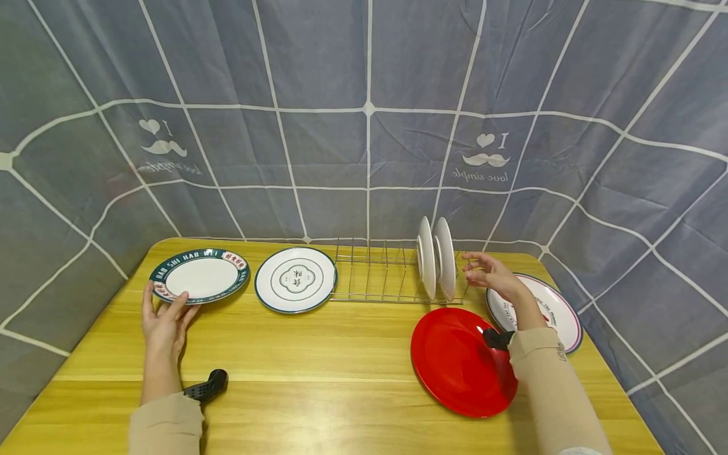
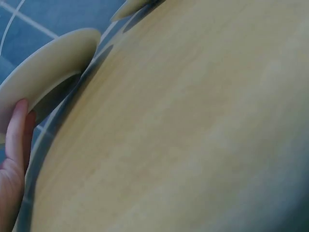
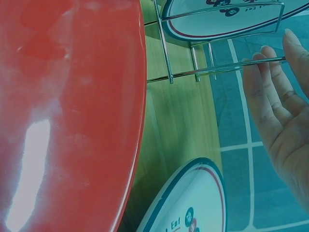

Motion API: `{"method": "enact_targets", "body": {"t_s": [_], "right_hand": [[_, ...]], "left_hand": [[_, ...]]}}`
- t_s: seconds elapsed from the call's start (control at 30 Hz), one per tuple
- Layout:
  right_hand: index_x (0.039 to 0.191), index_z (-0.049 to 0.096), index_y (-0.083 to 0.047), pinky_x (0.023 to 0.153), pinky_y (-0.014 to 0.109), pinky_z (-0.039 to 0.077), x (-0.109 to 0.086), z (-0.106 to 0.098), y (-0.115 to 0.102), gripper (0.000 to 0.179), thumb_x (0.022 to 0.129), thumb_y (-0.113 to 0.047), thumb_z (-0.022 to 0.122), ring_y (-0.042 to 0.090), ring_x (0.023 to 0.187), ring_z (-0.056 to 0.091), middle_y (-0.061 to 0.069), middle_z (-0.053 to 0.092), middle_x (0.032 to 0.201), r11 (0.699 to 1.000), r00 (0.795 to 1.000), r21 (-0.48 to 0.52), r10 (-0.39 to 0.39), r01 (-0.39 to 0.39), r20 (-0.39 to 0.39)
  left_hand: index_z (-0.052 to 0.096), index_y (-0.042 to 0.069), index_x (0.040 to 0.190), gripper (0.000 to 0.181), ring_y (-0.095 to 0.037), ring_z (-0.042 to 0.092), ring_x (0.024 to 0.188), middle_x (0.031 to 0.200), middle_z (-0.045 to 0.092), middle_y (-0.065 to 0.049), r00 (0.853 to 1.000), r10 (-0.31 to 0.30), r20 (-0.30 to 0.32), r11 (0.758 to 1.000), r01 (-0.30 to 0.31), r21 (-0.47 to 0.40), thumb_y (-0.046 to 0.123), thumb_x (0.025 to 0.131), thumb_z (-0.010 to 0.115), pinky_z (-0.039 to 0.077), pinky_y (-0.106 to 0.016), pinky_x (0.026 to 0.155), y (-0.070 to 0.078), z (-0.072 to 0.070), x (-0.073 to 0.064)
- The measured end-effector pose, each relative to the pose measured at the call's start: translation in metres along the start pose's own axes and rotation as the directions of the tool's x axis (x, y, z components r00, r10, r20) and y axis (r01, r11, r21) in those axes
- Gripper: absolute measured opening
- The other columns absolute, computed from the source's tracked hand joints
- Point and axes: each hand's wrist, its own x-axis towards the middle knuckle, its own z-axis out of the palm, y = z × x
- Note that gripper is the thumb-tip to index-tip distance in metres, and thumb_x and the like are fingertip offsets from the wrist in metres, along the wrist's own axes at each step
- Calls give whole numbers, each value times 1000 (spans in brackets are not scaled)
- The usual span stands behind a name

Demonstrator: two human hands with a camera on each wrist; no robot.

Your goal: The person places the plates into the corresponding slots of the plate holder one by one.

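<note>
In the head view, my left hand (image 1: 163, 325) grips the near edge of an oval white plate (image 1: 206, 278) with a green lettered rim, thumb on the rim. In the left wrist view, the fingers (image 2: 17, 133) touch the underside of this plate (image 2: 58, 63), which is raised off the table. My right hand (image 1: 495, 278) is at the right end of a wire dish rack (image 1: 370, 278), fingers loosely bent, nothing held. Two white plates (image 1: 446, 259) stand upright in the rack beside it. In the right wrist view, rack wire (image 3: 227, 65) reaches the right fingertips; contact is unclear.
A round white plate (image 1: 297, 280) with a green edge lies left of the rack. On the right, a red plate (image 1: 463, 363) lies on the wooden table (image 1: 307, 379), and another white plate (image 1: 560, 309) is partly behind my right forearm. A grey curtain (image 1: 324, 151) hangs behind.
</note>
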Motion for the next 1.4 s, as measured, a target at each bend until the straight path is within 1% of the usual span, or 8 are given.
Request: {"method": "enact_targets", "body": {"t_s": [0.13,0.23,0.5,0.63,0.8,0.9,1.1,1.4], "right_hand": [[133,28,11,88,41,50,0,0,0,51,88,5,52,16,91,59,8,51,101,1000,1000,2,2,-2,-1],[133,28,11,88,40,50,0,-1,1,51,88,5,53,16,91,59,6,51,100,1000,1000,3,2,-2,-3],[133,28,11,87,38,50,-1,-2,2,52,88,4,53,17,92,58,4,51,100,1000,1000,-2,3,-3,0],[133,28,11,87,37,51,0,-1,2,51,89,4,52,17,91,58,10,50,102,1000,1000,-6,8,-8,2],[132,28,11,89,44,48,1,-1,2,50,89,4,52,18,90,57,24,45,110,1000,1000,-11,8,-8,3],[132,27,11,90,49,46,1,-1,2,50,89,4,51,19,90,57,27,44,111,1000,1000,-12,4,-4,2],[132,25,12,93,55,41,1,0,2,52,89,4,52,17,89,58,30,42,112,1000,1000,-5,0,0,-3],[132,25,12,92,54,42,0,0,2,51,89,4,51,18,90,58,29,43,111,1000,1000,-5,-2,2,-7]], "left_hand": [[34,36,138,83,-20,66,74,126,39,-5,998,57,8,998,-57,-12,-18,79,57,57,-34,59,0,12,-2],[35,33,138,82,-21,66,72,119,46,-7,995,91,42,996,-91,-17,-19,78,57,57,-34,59,2,25,-6],[35,27,138,81,-21,66,73,114,50,-10,979,108,172,994,-105,-28,-22,77,55,56,-34,58,5,65,-16],[33,26,139,81,-19,65,76,120,44,-9,967,99,235,993,-110,35,-21,78,56,56,-31,58,0,85,-22],[32,26,141,79,-13,63,78,119,43,-7,952,68,299,974,-128,186,-17,79,57,56,-27,61,-16,110,-30],[31,26,141,77,-12,62,80,118,43,-7,934,39,355,958,-135,251,-15,81,56,56,-26,64,-28,124,-35],[29,24,142,77,-11,60,81,118,39,-7,884,-35,466,926,-146,347,-16,82,55,56,-26,68,-53,152,-44],[25,23,144,79,-12,60,85,115,38,-11,801,-159,577,842,-195,502,-9,82,60,56,-26,67,-91,195,-58]]}}
